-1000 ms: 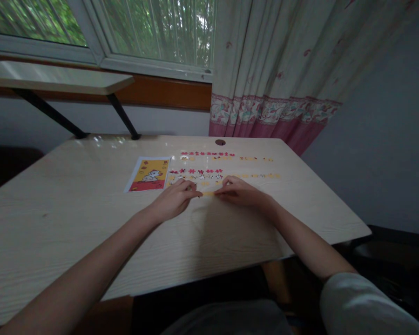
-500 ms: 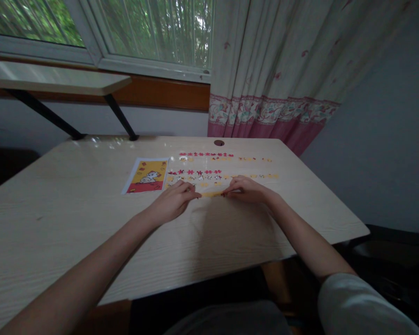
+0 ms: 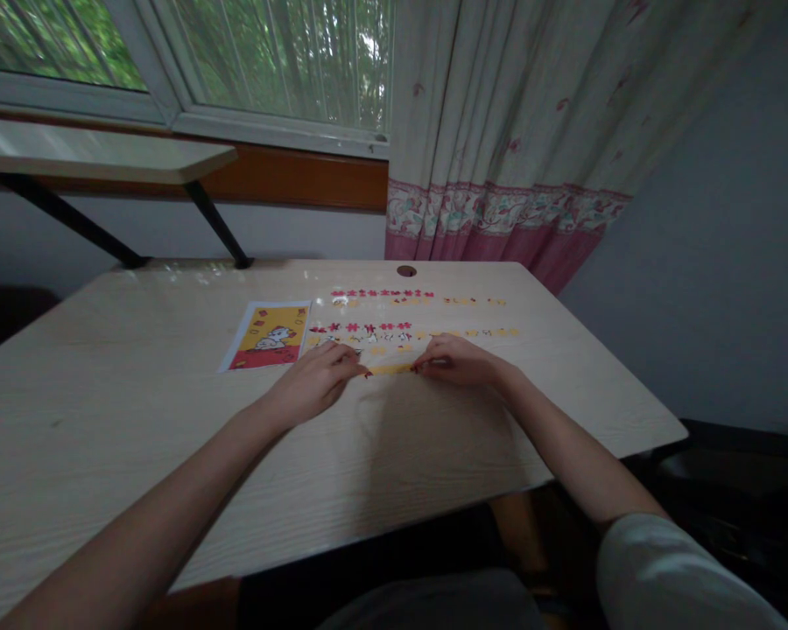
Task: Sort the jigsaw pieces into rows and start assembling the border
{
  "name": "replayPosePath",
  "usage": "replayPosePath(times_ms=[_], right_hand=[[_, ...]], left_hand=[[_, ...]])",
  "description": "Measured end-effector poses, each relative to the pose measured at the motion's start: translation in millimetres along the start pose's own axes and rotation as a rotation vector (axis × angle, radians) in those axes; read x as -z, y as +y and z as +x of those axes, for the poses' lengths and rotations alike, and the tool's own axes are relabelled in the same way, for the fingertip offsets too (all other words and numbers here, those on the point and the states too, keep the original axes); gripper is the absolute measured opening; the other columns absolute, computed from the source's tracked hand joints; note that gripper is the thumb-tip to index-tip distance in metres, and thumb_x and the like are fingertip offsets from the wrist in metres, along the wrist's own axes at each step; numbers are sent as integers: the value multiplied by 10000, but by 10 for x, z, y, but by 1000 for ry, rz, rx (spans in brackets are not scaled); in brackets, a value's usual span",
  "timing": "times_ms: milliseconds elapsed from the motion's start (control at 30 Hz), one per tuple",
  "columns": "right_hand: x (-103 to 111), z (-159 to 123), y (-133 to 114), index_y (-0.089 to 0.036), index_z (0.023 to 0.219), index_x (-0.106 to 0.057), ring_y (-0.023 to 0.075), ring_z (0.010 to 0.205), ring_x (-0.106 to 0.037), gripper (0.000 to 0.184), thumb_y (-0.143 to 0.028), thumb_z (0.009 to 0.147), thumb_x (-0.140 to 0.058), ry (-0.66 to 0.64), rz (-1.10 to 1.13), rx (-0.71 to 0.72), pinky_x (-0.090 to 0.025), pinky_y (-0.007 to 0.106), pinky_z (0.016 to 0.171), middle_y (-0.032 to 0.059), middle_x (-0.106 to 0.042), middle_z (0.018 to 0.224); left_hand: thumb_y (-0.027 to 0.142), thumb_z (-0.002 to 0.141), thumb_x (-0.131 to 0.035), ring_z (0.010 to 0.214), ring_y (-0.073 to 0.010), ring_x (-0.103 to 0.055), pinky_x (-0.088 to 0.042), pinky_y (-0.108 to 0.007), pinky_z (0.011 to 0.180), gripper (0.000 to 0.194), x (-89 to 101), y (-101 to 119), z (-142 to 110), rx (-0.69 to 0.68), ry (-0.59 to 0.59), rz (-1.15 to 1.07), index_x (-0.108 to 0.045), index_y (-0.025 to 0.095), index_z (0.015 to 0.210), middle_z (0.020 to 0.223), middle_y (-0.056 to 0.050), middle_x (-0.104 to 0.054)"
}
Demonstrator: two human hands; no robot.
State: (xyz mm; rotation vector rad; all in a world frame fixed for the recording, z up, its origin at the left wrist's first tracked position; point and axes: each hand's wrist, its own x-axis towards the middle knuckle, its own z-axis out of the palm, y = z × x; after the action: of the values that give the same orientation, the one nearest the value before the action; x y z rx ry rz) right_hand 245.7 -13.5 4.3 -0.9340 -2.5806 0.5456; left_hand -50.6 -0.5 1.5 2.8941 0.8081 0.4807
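Note:
A thin yellow strip of jigsaw puzzle pieces [image 3: 390, 369] lies on the table between my hands. At its left end, the thumb and fingers of my left hand [image 3: 319, 381] are closed in a pinch, with a dark red bit showing by the thumb. My right hand [image 3: 458, 360] pinches the other end, where another dark red bit shows. Just beyond are loose yellow pieces [image 3: 404, 348] and a row of white and yellow pieces [image 3: 381, 337], partly covered by my fingers. Behind them runs a row of red pieces [image 3: 368, 326].
Left of the pieces lies a picture sheet [image 3: 268, 335] with a white animal on yellow and red. Farther back are more red pieces [image 3: 381, 293] and yellow pieces [image 3: 460, 301]. The table [image 3: 236, 481] has a cable hole [image 3: 406, 271] and a raised shelf [image 3: 105, 153].
The view has shifted slightly, so things on the table appear a little more to the left and lower. Both hands stay at the ends of the yellow strip.

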Motion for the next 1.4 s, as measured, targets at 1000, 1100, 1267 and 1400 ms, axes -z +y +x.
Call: replayPosePath(times_ms=[1000, 1100, 1267, 1400], right_hand=[[594, -797, 1068, -171, 971, -681, 218, 868, -604, 291, -274, 794, -474, 478, -468, -1036, -430, 301, 768, 112, -672, 956], [631, -937, 1157, -185, 953, -686, 231, 908, -600, 281, -274, 796, -471, 485, -483, -1109, -431, 319, 786, 115, -671, 963], [638, -1017, 1247, -205, 1012, -670, 229, 925, -593, 309, -266, 817, -440, 471, -480, -1118, -433, 332, 803, 104, -651, 1001], [603, -958, 1260, -219, 1102, -635, 233, 977, -567, 343, -271, 826, -438, 434, -518, -1091, -421, 338, 845, 123, -584, 1089]], left_hand=[[100, 839, -405, 889, -218, -489, -425, -349, 759, 285, 7, -2, -6, 20, 3, 49, -642, 169, 982, 954, -99, -560], [101, 838, -410, 892, -215, -490, -422, -343, 759, 278, 1, -17, -10, 19, 4, 41, -638, 173, 981, 954, -96, -560], [114, 849, -404, 899, -216, -481, -419, -346, 766, 269, -2, -29, -11, 12, -3, 65, -624, 175, 991, 958, -92, -556], [111, 848, -396, 889, -218, -482, -422, -347, 757, 274, 4, -28, -14, 15, -5, 66, -624, 175, 987, 952, -91, -561]])
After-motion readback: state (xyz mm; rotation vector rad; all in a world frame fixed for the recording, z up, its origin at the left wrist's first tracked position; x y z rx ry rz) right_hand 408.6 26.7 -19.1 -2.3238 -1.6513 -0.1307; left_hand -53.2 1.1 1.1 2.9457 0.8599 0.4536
